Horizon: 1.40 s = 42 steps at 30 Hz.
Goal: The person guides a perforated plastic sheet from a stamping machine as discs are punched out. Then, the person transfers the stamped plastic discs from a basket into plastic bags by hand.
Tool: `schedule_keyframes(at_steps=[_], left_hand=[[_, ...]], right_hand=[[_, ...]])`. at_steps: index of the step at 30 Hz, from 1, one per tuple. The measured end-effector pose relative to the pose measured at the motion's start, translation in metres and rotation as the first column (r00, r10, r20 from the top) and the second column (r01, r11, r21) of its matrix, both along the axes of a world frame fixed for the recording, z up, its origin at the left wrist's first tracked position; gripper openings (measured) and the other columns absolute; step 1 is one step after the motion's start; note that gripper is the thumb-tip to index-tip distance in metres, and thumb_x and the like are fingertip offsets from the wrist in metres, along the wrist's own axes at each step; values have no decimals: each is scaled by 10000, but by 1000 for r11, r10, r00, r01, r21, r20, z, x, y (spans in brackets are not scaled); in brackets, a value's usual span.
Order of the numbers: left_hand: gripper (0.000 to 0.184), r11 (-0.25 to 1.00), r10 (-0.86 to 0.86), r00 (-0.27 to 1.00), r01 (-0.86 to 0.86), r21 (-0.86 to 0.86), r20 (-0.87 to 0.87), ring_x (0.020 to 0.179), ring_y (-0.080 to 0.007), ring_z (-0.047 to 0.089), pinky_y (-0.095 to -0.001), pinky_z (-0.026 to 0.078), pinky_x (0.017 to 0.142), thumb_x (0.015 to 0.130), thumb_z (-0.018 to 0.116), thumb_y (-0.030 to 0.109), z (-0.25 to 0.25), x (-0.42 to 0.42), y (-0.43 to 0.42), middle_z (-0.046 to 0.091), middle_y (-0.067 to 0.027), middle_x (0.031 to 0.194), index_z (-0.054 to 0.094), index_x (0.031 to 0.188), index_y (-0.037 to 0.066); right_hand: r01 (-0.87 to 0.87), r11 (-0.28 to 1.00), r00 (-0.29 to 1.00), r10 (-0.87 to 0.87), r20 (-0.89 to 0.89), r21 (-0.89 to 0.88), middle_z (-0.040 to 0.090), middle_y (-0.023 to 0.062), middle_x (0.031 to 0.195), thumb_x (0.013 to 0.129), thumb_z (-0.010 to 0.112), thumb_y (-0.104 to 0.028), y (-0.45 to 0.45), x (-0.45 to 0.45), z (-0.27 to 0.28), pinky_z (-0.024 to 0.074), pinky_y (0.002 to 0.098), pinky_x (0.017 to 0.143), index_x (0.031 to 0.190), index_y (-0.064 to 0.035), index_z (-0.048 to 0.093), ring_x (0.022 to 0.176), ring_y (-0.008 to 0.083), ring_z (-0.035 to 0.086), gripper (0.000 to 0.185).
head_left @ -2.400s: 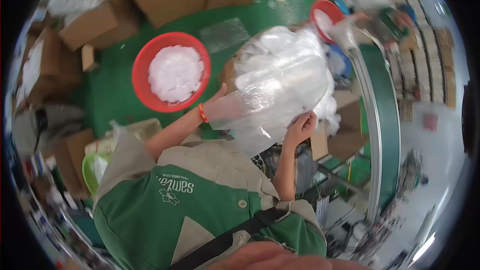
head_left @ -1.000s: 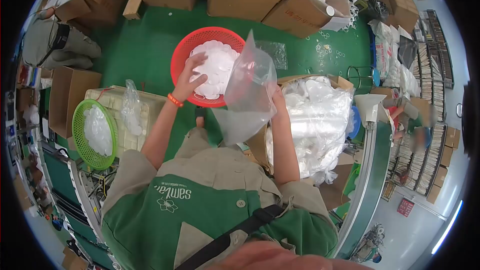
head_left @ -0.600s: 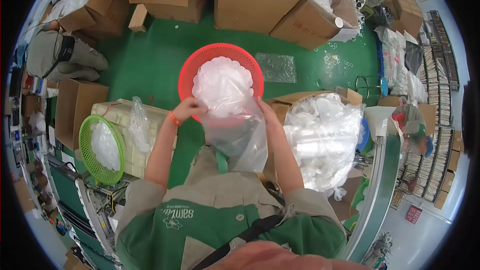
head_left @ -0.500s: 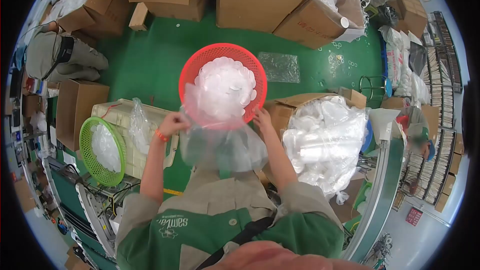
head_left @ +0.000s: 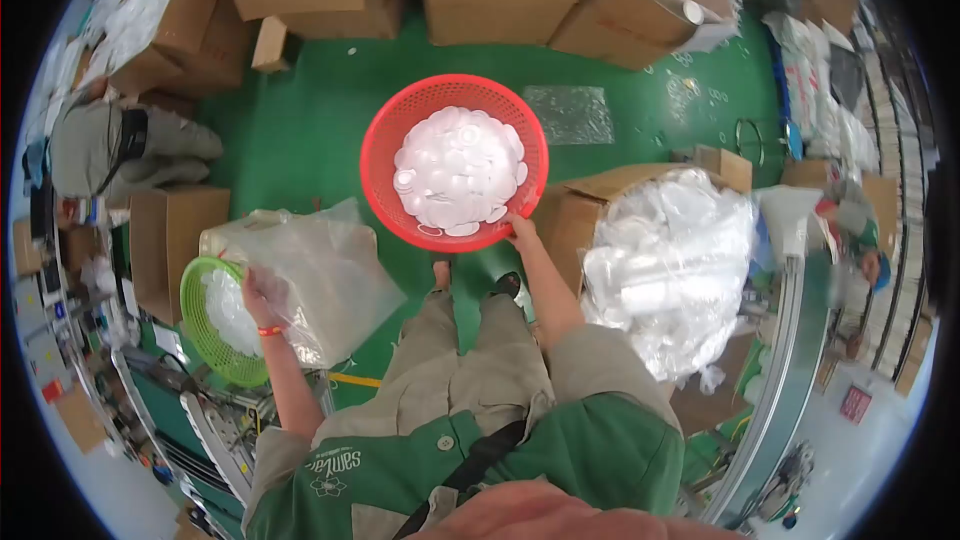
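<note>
A red perforated plastic basket [head_left: 373,155] is in front of me, heaped with thin white plastic discs [head_left: 458,168]. My right hand [head_left: 520,231] is closed on its near right rim. Off to the left, my left hand [head_left: 258,302], with an orange band at the wrist, grips a large clear plastic bag [head_left: 345,275]. The bag hangs spread out and looks empty, over a pale crate [head_left: 225,236]. Close beside that hand stands a tilted green basket [head_left: 205,335] holding white pieces. Some fingers of the left hand are hidden by the bag.
Cardboard boxes [head_left: 510,0] full of white parts line the far side. At right, an open carton [head_left: 575,225] holds a bulging clear bag [head_left: 675,270]. A flat plastic sheet [head_left: 568,115] lies on the green floor. Another person [head_left: 140,145] bends at the left; one more is at right.
My left hand has drawn the clear bag off the red basket and carried it left, over the crate. The discs are now uncovered. My right hand stays at the rim.
</note>
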<state>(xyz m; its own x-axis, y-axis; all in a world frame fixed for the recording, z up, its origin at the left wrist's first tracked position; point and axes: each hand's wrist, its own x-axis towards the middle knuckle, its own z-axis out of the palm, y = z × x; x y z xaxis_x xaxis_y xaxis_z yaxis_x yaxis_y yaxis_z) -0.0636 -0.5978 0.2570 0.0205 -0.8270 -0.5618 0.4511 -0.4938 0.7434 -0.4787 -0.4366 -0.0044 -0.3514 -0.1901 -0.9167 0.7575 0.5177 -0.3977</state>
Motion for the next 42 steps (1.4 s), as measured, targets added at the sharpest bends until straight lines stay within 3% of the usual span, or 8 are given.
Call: schedule_keyframes(at_steps=[2, 9, 17, 27, 31, 33, 37, 42], left_hand=[[166, 973, 232, 967, -231, -15, 111, 426, -78, 290, -227, 236, 400, 813, 456, 212, 11, -11, -22, 348, 60, 554, 412, 657, 172], [242, 939, -256, 966, 244, -242, -21, 751, -198, 567, -311, 471, 664, 804, 445, 257, 28, -62, -110, 563, -42, 842, 549, 921, 73], [100, 584, -713, 698, 642, -497, 66, 520, -59, 375, -193, 297, 457, 780, 454, 155, 30, -278, -143, 368, 45, 595, 416, 692, 127], [134, -49, -907, 171, 864, -500, 385, 498, -7, 320, -172, 231, 410, 754, 530, 105, 105, -452, 39, 403, 57, 684, 484, 881, 105], [250, -512, -718, -161, 781, -358, 677, 536, -10, 385, -177, 290, 429, 687, 629, 103, 133, -500, 97, 449, 39, 703, 499, 900, 100], [270, -684, -624, -101, 550, -480, 775, 571, -40, 424, -213, 383, 521, 663, 666, 127, 146, -515, 136, 496, 48, 752, 510, 878, 77], [321, -918, -233, -141, 359, -170, 962, 511, -73, 378, -226, 357, 500, 595, 685, 160, 188, -515, 211, 453, 17, 615, 532, 871, 103], [255, -967, 3, -42, 254, 13, 999, 644, -233, 561, -354, 431, 569, 652, 624, 270, 204, -510, 255, 523, -46, 616, 544, 867, 156]], right_hand=[[-1, 998, 1000, 3, 16, -70, 595, 54, 815, 637, 615, -17, 21, -16, 31, 516, 330, 659, 916, -42, 551, 724, 181, 589, 288], [205, 924, 961, -252, -112, -324, 615, 65, 757, 653, 596, -17, 160, -14, 228, 498, 278, 597, 820, -22, 587, 651, 155, 591, 168], [547, 801, 790, -590, -166, -244, 606, 84, 831, 671, 575, -3, 309, 81, 352, 519, 322, 639, 933, -4, 551, 708, 193, 601, 263], [693, 712, 695, -702, -156, -118, 599, 59, 891, 724, 636, -204, 424, 173, 296, 519, 328, 634, 1012, -62, 533, 757, 182, 598, 337], [616, 786, 709, -585, -394, -59, 511, 114, 1125, 748, 614, -411, 428, 150, 319, 460, 373, 785, 1266, -112, 329, 994, 223, 522, 663], [550, 734, 456, 137, -880, 399, 482, 161, 1171, 752, 627, -346, 466, 127, 268, 421, 328, 842, 1288, -55, 304, 1036, 227, 497, 690], [381, 908, 66, -213, -975, -173, 456, 179, 1199, 727, 663, -214, 383, 19, 407, 377, 337, 888, 1256, -25, 370, 1077, 259, 468, 633], [-23, 968, -259, 237, -936, 251, 493, 69, 1114, 637, 697, -138, 296, -53, 474, 419, 326, 818, 1092, -127, 541, 978, 237, 507, 481]])
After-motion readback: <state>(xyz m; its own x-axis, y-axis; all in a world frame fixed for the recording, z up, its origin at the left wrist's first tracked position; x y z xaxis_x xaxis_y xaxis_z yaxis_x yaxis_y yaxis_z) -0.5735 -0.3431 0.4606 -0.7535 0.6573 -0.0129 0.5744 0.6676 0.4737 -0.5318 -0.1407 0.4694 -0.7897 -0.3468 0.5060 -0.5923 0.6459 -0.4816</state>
